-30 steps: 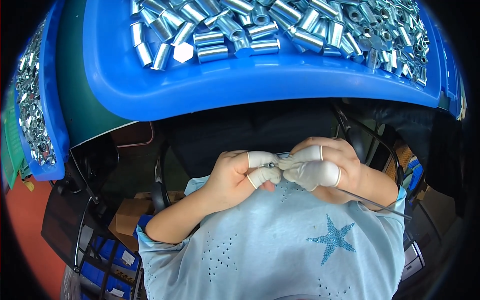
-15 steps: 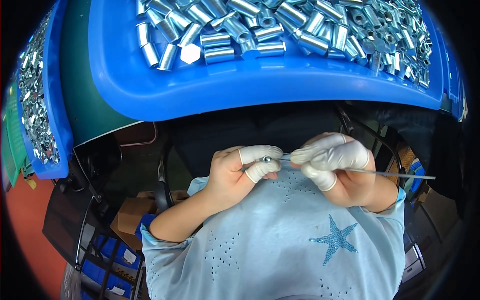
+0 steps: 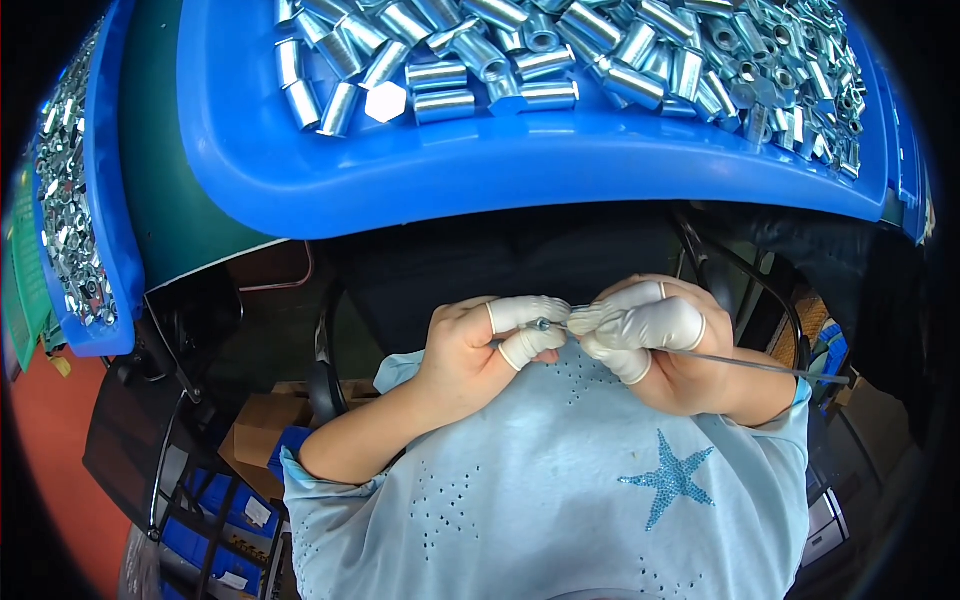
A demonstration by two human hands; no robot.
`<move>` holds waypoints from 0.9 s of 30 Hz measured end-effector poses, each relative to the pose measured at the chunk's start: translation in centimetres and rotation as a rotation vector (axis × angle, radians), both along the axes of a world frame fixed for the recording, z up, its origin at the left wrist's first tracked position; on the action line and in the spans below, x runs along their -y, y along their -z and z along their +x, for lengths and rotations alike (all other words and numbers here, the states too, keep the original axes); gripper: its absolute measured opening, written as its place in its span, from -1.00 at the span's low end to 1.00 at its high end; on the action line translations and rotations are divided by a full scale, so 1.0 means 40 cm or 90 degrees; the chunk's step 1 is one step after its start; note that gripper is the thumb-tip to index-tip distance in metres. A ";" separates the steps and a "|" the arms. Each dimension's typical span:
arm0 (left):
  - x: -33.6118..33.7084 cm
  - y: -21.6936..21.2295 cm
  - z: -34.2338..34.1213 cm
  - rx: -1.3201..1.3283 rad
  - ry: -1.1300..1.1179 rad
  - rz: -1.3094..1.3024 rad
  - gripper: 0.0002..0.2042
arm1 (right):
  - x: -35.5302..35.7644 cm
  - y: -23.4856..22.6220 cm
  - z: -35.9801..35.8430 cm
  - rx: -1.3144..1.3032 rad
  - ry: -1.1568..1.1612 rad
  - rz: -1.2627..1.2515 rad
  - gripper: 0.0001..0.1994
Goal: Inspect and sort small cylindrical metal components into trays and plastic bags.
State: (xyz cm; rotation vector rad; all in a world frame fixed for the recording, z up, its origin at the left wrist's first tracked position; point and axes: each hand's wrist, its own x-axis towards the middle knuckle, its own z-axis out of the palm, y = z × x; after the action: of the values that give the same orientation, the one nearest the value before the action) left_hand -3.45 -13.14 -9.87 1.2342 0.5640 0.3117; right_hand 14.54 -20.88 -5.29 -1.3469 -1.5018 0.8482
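Observation:
My left hand [image 3: 465,350], in white finger cots, pinches a small shiny metal threaded insert [image 3: 541,324] between thumb and fingers. Its round end shows past the fingertips; the rest is covered. My right hand [image 3: 665,335], with similar finger cots, is closed around a long thin metal rod [image 3: 765,367]. The rod slants out to the right, past my wrist. Its other end runs toward the insert, but the fingers hide whether it enters it. The fingertips of both hands almost meet in front of my chest.
Beyond my hands is a big blue tray [image 3: 450,175] heaped with shiny metal inserts [image 3: 440,106]. At far left, another blue tray [image 3: 110,250] holds small metal parts on a green tabletop [image 3: 165,220]. A cardboard box [image 3: 262,430] and blue bins [image 3: 245,512] sit low at left.
My right hand has moved left toward my left hand, taking the rod with it. The rod's outer end now lies lower and further left. My left hand has shifted slightly right.

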 end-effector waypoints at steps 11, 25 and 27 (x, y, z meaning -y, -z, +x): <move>0.000 0.005 -0.004 -0.023 0.021 0.034 -0.86 | -0.010 -0.003 -0.001 0.065 -0.019 0.005 -0.80; 0.005 0.007 -0.005 -0.050 0.006 0.017 -0.85 | -0.007 0.014 -0.005 0.067 0.011 0.002 -0.80; 0.003 0.005 -0.005 -0.046 0.017 0.015 -0.85 | -0.007 0.015 -0.006 0.065 0.012 0.002 -0.80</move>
State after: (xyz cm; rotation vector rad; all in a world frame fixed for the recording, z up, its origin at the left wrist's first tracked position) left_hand -3.64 -13.24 -10.08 1.2786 0.6075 0.2528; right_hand 14.32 -20.61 -5.90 -1.4176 -1.5654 0.7750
